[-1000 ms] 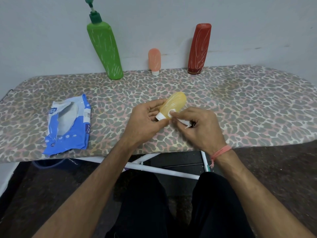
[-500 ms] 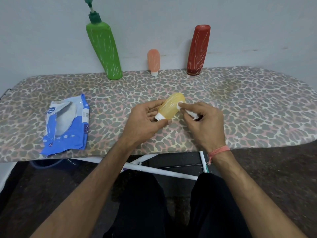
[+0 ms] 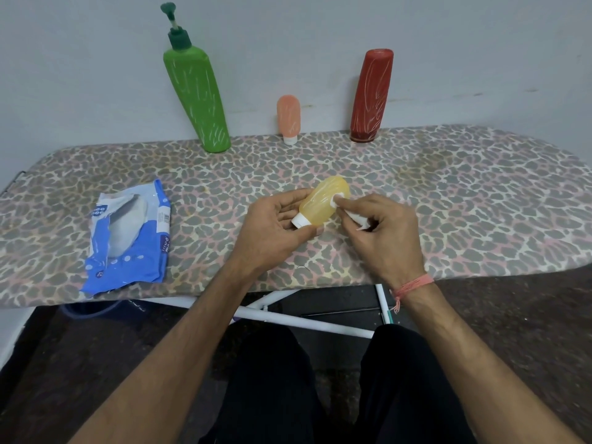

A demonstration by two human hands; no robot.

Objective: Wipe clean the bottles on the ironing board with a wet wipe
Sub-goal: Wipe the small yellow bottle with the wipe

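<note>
My left hand holds a small yellow bottle by its white-capped end, just above the leopard-print ironing board. My right hand pinches a white wet wipe and presses its tip against the bottle's upper side. Three more bottles stand against the wall at the board's far edge: a tall green pump bottle, a small peach bottle and a red bottle. White streaks mark all of them.
A blue wet wipe packet lies open on the board's left part. The board's white metal legs show below its near edge, above my dark-clothed legs. A blue basin rim peeks out under the board at left.
My right hand has slid the wipe from the capped end up along the yellow bottle toward its rounded end. My left hand keeps its hold on the bottle.
</note>
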